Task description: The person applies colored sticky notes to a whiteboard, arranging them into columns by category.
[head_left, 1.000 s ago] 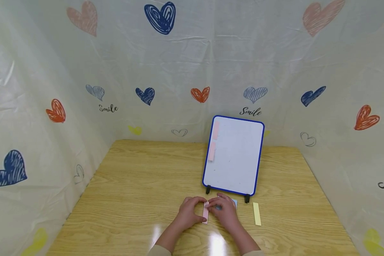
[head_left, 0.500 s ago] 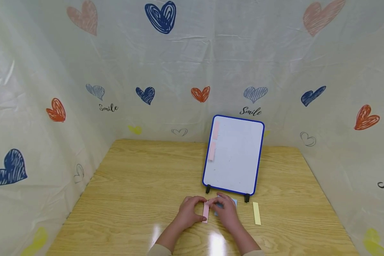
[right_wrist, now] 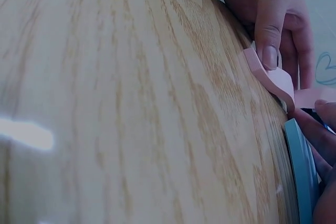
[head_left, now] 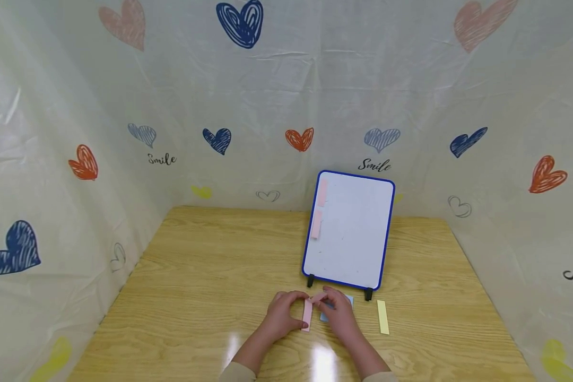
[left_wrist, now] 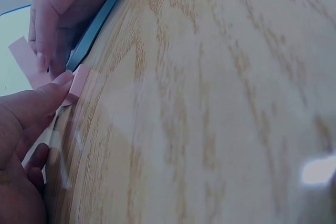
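Note:
A narrow pink sticky-note pad [head_left: 307, 317] lies on the wooden table. My left hand [head_left: 280, 317] holds it, thumb at the near end and fingers at the far end. The thumb of my right hand [head_left: 340, 315] and its fingers pinch a pink sticky note [head_left: 319, 297] at the pad's far end. In the right wrist view, the note [right_wrist: 315, 97] stands out sideways from the pad [right_wrist: 256, 69], whose upper part bends. A blue sticky-note pad [head_left: 324, 317] is partly hidden under my right hand; its edge [right_wrist: 300, 166] shows in the right wrist view.
Behind the hands a blue-framed whiteboard [head_left: 355, 228] leans on black feet [head_left: 369, 294]. Two pink notes, an upper one [head_left: 322, 192] and a lower one [head_left: 316, 225], are stuck along its left edge. A yellow sticky-note pad [head_left: 383, 317] lies to the right. A heart-printed curtain [head_left: 248, 95] surrounds the table.
My right hand has drawn the pink note up and to the right at the pad's far end, so more of it shows. My left hand stays in place on the pad.

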The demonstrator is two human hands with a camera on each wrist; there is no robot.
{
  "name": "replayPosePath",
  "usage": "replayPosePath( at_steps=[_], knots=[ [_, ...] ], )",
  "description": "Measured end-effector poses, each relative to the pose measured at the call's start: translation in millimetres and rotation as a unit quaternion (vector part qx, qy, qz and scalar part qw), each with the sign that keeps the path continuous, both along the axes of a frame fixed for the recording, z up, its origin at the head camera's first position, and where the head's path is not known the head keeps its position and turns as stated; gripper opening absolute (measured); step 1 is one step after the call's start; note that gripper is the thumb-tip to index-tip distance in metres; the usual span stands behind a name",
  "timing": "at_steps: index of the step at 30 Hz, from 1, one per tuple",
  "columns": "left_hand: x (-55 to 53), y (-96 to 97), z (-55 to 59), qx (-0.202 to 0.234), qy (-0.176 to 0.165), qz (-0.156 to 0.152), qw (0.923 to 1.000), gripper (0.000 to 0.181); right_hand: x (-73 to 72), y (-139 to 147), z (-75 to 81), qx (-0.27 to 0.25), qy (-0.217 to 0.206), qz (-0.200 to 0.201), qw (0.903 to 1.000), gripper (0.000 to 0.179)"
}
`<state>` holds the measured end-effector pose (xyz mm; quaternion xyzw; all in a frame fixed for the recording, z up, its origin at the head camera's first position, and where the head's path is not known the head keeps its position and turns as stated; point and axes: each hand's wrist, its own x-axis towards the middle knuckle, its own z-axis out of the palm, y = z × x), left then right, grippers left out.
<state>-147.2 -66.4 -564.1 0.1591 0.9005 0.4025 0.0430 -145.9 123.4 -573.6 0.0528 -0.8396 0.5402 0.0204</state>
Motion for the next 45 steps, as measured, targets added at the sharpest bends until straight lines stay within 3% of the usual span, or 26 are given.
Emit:
replayPosePath(
  at_steps=[3,8,9,12,16,19,25,35,42,45],
  knots=[
    [0.0,0.0,1.5,0.003,-0.002,-0.003,1.0000,0.062,0.6,0,1.2,-0.016,-0.014,0.004,0.9998,0.010],
    [-0.2,-0.4,2.2,0.005,-0.008,-0.007,0.9999,0.063,0.8,1,3.4,-0.039,-0.032,0.008,0.9987,0.038],
    [-0.3,-0.6,2.2,0.005,-0.010,-0.008,0.9999,0.063,2.8,0,10.3,-0.043,-0.034,0.008,0.9985,0.042],
    [-1.0,-1.3,2.0,0.008,-0.014,-0.012,0.9998,0.064,2.3,0,11.5,-0.053,-0.045,0.009,0.9975,0.041],
    [-2.9,-3.7,6.9,0.036,-0.040,-0.018,0.9984,0.061,-0.3,2,7.7,-0.052,-0.068,0.005,0.9963,0.020],
    [-4.9,-5.1,13.5,0.069,-0.064,-0.015,0.9954,0.053,0.3,2,13.7,-0.031,-0.061,-0.003,0.9977,0.006],
    [-8.3,-1.8,25.9,0.128,-0.073,0.010,0.9891,0.032,0.2,0,29.6,-0.012,-0.021,-0.035,0.9991,0.004],
    [-8.6,5.9,46.8,0.140,-0.078,0.002,0.9870,0.025,2.4,-2,43.1,-0.030,0.012,-0.029,0.9991,0.008],
    [-13.8,6.2,56.6,0.187,-0.119,0.012,0.9750,0.021,3.5,-1,48.3,-0.051,0.035,-0.008,0.9980,0.014],
    [-17.7,6.4,59.4,0.188,-0.128,0.024,0.9735,0.022,2.7,0,48.6,-0.061,0.040,0.001,0.9974,0.019]
  ],
)
